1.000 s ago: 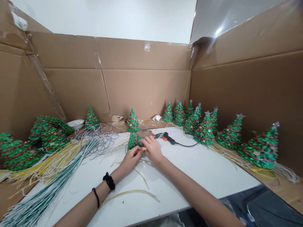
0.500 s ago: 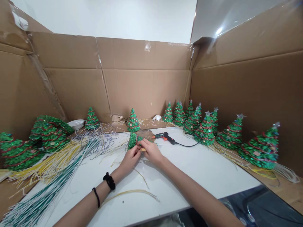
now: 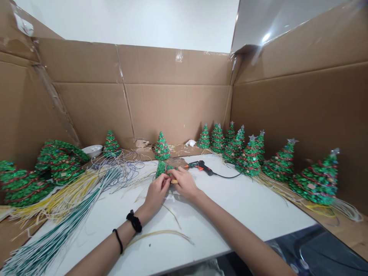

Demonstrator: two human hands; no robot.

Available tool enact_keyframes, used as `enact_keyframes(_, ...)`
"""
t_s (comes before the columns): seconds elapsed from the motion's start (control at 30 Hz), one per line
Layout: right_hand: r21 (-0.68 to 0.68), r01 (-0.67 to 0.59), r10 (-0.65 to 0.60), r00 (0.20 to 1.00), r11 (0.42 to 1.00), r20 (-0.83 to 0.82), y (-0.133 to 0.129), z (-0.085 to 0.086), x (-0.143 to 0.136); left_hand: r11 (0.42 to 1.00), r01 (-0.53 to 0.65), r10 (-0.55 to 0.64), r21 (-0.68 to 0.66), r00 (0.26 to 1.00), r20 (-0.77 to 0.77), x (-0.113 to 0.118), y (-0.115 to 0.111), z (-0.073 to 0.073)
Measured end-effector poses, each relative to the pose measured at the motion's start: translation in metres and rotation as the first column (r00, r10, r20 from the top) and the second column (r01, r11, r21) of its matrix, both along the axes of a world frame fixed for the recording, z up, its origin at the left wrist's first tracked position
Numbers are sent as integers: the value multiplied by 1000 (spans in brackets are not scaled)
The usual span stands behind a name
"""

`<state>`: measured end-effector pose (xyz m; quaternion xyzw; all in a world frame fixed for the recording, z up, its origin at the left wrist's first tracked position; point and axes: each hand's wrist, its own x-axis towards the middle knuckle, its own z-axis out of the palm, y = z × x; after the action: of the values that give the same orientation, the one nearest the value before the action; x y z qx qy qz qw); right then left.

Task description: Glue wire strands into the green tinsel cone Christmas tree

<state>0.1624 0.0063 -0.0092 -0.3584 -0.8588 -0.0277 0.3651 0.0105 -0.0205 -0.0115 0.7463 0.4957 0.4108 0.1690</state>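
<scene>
A small green tinsel Christmas tree (image 3: 161,167) with red trim lies tilted on the white board, partly hidden behind my hands. My left hand (image 3: 156,190) is closed, its fingers pinched at the tree's near edge. Close against it, my right hand (image 3: 184,182) curls over the tree with a short yellow-orange stick-like thing (image 3: 174,181) showing below its fingers. The fingertips of both hands nearly meet, and what lies between them is too small to make out. Just beyond my right hand rests a black and orange glue gun (image 3: 200,165).
Finished trees with silver stars (image 3: 250,157) stand along the right. More trees (image 3: 61,166) and a white bowl (image 3: 92,150) are at the left, beside bundles of green-white ties (image 3: 66,218) and yellow ties (image 3: 71,184). Cardboard walls (image 3: 178,103) enclose the white board (image 3: 230,207).
My left hand has shifted slightly, its wrist moving a little to the right. The tree has dipped slightly lower between my hands. The glue gun has stayed in place.
</scene>
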Motion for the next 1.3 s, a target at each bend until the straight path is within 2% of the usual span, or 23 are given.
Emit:
enact_keyframes(0.13,36,-22,23,999,999,-24,2,-1,-1,997,-76,75,4,997,23,-2,0,1)
enact_keyframes(0.3,24,-22,23,999,999,-45,3,0,0,994,-111,110,17,993,45,-2,-2,3)
enact_keyframes(0.53,-27,-35,33,996,999,-81,3,0,-1,994,-106,105,15,992,63,-2,-3,3)
enact_keyframes(1.03,16,-50,50,998,999,-31,5,-5,-1,994,-110,109,5,990,89,-4,-1,3)
enact_keyframes(1.3,8,-43,43,998,999,-38,4,-2,-1,996,-87,85,26,993,86,-3,-3,3)
